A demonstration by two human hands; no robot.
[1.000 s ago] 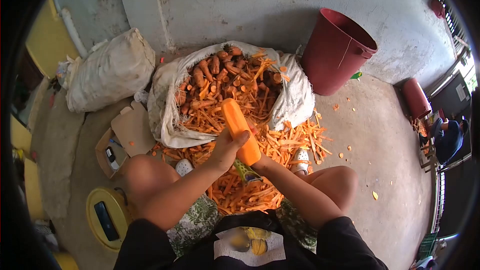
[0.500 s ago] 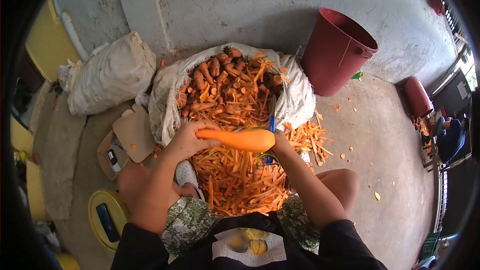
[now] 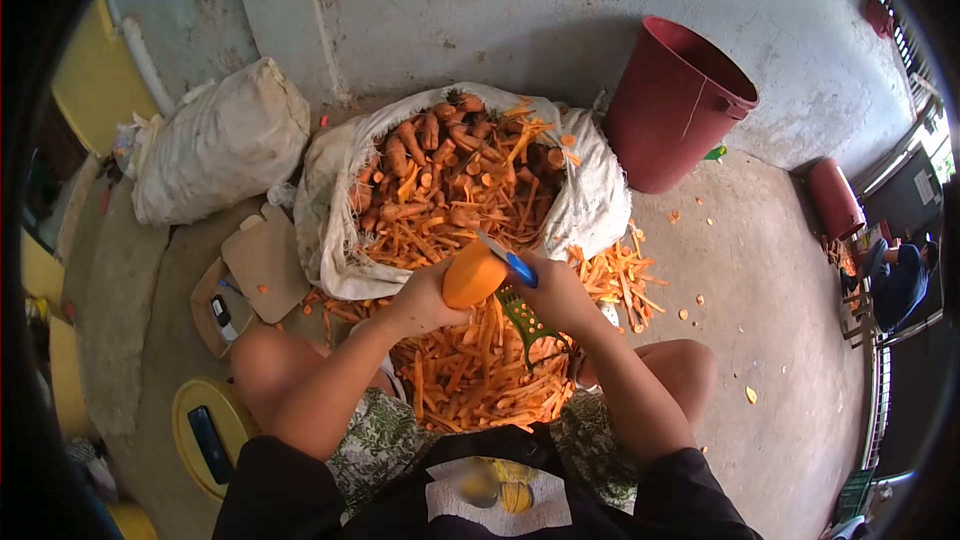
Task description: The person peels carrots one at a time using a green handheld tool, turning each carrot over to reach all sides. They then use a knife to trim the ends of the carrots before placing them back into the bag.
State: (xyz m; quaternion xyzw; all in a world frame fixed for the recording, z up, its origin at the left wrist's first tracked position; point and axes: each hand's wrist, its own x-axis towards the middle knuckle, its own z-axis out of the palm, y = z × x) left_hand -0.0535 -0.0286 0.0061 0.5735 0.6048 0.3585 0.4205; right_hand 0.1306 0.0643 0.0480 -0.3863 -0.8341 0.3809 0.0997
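Observation:
My left hand (image 3: 428, 302) is closed round a smooth, peeled carrot (image 3: 474, 277), its thick end tilted up toward the knife. In my right hand (image 3: 558, 296) is a knife (image 3: 522, 270) with a blue handle, its short blade right at the carrot's upper end. A green perforated plastic piece (image 3: 530, 323) shows just below my right hand, over the peelings. Under both hands lies a heap of orange carrot peelings (image 3: 480, 370), between my legs. Beyond them, an open white sack (image 3: 325, 210) holds unpeeled carrots (image 3: 410, 145) and more strips.
A tall dark red bin (image 3: 665, 120) stands by the wall at the back right. On the left are a full white sack (image 3: 225, 145), an open cardboard box (image 3: 265, 265) and a yellow lid (image 3: 190, 440) bearing a phone (image 3: 210, 445). Another person (image 3: 895, 280) sits at far right.
The carrot has swung from lying crosswise to pointing its thick end up and away. The knife, upright before, now slants against the carrot's end. More of the green piece shows.

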